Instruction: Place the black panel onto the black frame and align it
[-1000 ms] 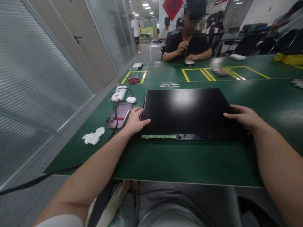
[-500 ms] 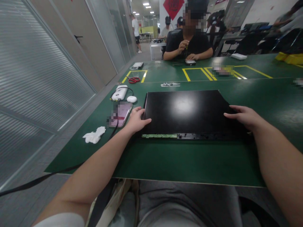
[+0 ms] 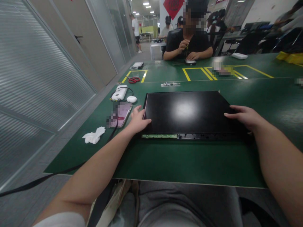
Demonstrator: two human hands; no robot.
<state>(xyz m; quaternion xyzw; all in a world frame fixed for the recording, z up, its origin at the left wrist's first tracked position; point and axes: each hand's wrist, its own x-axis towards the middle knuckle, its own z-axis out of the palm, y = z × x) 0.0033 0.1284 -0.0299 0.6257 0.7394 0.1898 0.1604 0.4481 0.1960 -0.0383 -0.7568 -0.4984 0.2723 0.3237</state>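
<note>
A black display panel (image 3: 184,113) lies before me on the green table, screen side up. Along its near edge runs a strip with a green circuit board (image 3: 159,136). My left hand (image 3: 138,120) grips the panel's left edge, thumb on top near the front corner and the other fingers along the side. At the opposite edge, my right hand (image 3: 245,116) has its thumb over the top, while its other fingers are partly hidden at the side. The panel's underside is out of sight.
Left of the panel are a phone (image 3: 120,114), a white earbud case (image 3: 132,99), a white power bank (image 3: 119,93) and a crumpled tissue (image 3: 94,135). Red-handled scissors (image 3: 134,80) and small tools (image 3: 170,84) lie beyond. Across the table (image 3: 180,164) sits a person (image 3: 189,44).
The panel's far edge has come down slightly, and a small bit now shows at its far right corner. My left fingers have shifted a little; the right hand is nearly still.
</note>
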